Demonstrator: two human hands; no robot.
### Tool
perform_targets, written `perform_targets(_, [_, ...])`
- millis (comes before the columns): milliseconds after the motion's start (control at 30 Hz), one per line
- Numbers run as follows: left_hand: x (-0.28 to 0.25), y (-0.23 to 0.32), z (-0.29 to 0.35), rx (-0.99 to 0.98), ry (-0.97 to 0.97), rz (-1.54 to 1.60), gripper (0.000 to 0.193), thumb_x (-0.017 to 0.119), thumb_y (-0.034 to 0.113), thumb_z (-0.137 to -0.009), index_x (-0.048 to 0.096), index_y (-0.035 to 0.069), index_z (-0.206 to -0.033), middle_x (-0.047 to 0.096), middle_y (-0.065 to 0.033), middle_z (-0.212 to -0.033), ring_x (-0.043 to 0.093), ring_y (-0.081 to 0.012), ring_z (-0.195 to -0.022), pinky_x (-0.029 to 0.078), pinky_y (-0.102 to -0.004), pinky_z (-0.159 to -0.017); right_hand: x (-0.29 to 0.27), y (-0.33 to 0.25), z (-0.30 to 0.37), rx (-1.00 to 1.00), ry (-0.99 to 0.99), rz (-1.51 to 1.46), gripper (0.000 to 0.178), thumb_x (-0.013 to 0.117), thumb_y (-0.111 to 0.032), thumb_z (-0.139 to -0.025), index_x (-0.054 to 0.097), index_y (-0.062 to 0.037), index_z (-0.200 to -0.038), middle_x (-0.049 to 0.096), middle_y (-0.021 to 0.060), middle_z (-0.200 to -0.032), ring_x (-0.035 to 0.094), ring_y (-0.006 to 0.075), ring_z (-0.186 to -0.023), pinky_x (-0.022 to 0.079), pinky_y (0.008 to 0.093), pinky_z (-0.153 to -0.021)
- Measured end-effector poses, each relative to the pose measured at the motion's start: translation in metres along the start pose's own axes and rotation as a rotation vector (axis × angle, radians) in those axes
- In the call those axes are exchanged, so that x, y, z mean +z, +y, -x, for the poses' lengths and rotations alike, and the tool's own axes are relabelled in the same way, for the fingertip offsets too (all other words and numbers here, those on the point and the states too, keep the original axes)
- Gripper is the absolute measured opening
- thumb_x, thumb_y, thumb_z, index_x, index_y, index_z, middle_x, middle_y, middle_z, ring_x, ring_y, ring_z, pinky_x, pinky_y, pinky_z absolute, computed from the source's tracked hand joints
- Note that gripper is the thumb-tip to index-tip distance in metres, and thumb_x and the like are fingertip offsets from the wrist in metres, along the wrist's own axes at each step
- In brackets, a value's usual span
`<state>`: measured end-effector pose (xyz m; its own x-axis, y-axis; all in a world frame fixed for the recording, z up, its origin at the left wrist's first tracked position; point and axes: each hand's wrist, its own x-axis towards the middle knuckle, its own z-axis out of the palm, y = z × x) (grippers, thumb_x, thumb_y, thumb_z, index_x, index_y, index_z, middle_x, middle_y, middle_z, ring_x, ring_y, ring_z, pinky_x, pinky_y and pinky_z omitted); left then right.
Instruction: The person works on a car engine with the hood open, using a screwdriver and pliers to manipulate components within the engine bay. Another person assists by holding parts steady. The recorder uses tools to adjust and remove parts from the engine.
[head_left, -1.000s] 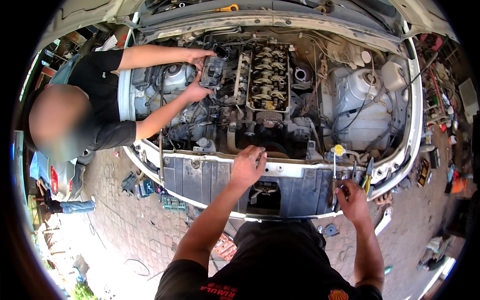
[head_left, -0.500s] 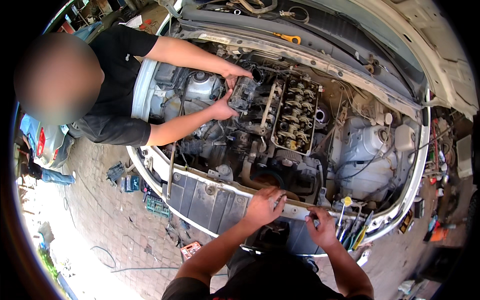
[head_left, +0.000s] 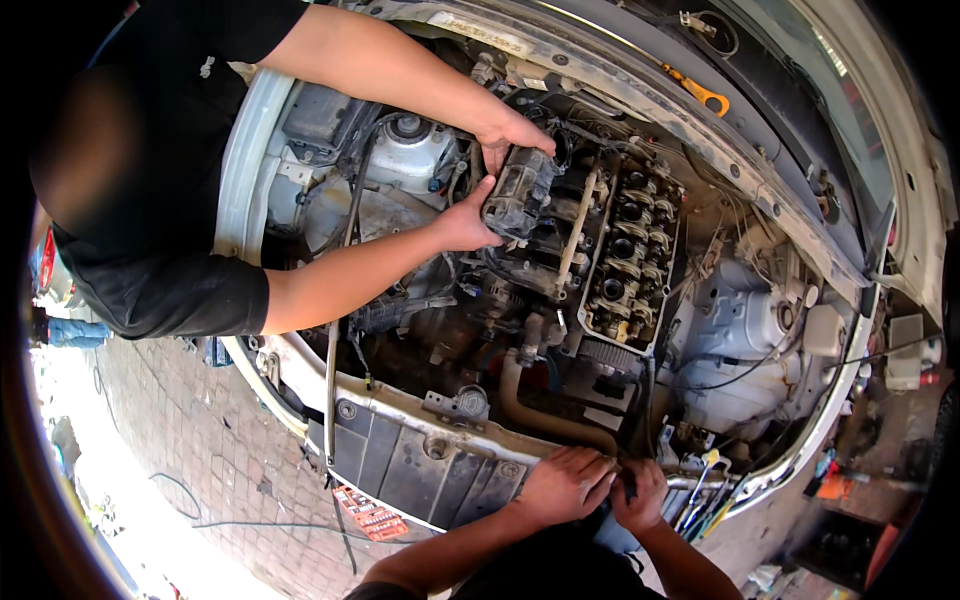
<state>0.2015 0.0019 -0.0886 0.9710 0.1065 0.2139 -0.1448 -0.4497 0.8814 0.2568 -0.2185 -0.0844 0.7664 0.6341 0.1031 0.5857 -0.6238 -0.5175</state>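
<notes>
At the front edge of the engine bay, my left hand and my right hand are close together, fingers curled. Whatever sits in the left hand's fingers is hidden. A small dark thing shows at the right hand's fingers, its kind unclear. Just beyond them lies the end of a tan hose. Another person's two hands grip a dark, boxy, ribbed engine part on the left of the engine. Beside it, the cylinder head is uncovered, its valve gear showing.
A metal prop rod stands along the left front. Several hand tools lie on the front edge, right of my hands. An orange dipstick handle lies at the back. An orange tool case is on the brick floor.
My view has moved closer over the engine. My hands have come together at the front edge. The other person leans further in, still gripping the ribbed part.
</notes>
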Motion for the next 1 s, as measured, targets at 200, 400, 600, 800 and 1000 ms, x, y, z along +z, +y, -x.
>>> perform_targets(200, [-0.002, 0.001, -0.006, 0.005, -0.051, -0.02, 0.022, 0.074, 0.021, -0.094, 0.077, 0.007, -0.111, 0.076, -0.0127, -0.103, 0.074, -0.0343, -0.09, 0.059, -0.0457, -0.082, -0.002, -0.012, -0.014, -0.032, 0.04, 0.062, 0.034, 0.077, -0.018, -0.085, 0.071, -0.0051, -0.116, 0.069, 0.0157, -0.099, 0.067, 0.0392, -0.086, 0.055, 0.0491, -0.076])
perform_targets(400, [0.006, 0.004, -0.01, 0.065, -0.007, -0.126, 0.014, 0.074, 0.019, -0.093, 0.076, 0.007, -0.101, 0.073, -0.0116, -0.094, 0.071, -0.0349, -0.086, 0.056, -0.0462, -0.078, 0.0, -0.005, -0.008, -0.023, 0.079, 0.042, 0.035, 0.078, -0.02, -0.086, 0.07, -0.0057, -0.117, 0.069, 0.0164, -0.102, 0.068, 0.0396, -0.09, 0.056, 0.0489, -0.079])
perform_targets(600, [0.014, 0.008, -0.007, 0.05, -0.045, -0.335, 0.015, 0.072, 0.02, -0.095, 0.074, 0.005, -0.098, 0.072, -0.0161, -0.091, 0.071, -0.0382, -0.086, 0.057, -0.0491, -0.078, 0.0, -0.009, -0.004, -0.017, 0.175, 0.004, 0.034, 0.077, -0.021, -0.086, 0.071, -0.0059, -0.116, 0.071, 0.0162, -0.105, 0.07, 0.0386, -0.097, 0.057, 0.0483, -0.087])
perform_targets(800, [0.02, 0.006, -0.006, 0.011, -0.057, -0.466, 0.018, 0.072, 0.021, -0.096, 0.069, 0.005, -0.09, 0.071, -0.0162, -0.09, 0.071, -0.0394, -0.085, 0.057, -0.0506, -0.077, -0.003, -0.007, -0.003, -0.052, 0.232, -0.128, 0.03, 0.075, -0.02, -0.088, 0.071, -0.0057, -0.114, 0.072, 0.0144, -0.103, 0.071, 0.0369, -0.096, 0.058, 0.0475, -0.086])
perform_targets(1000, [0.026, 0.015, -0.009, -0.026, -0.049, -0.543, 0.015, 0.07, 0.022, -0.098, 0.072, 0.006, -0.097, 0.072, -0.0165, -0.093, 0.071, -0.0409, -0.087, 0.057, -0.0516, -0.077, -0.02, -0.007, 0.02, 0.038, 0.288, -0.475, 0.026, 0.074, -0.014, -0.091, 0.07, -0.0046, -0.114, 0.07, 0.0121, -0.096, 0.07, 0.0334, -0.087, 0.058, 0.0452, -0.078])
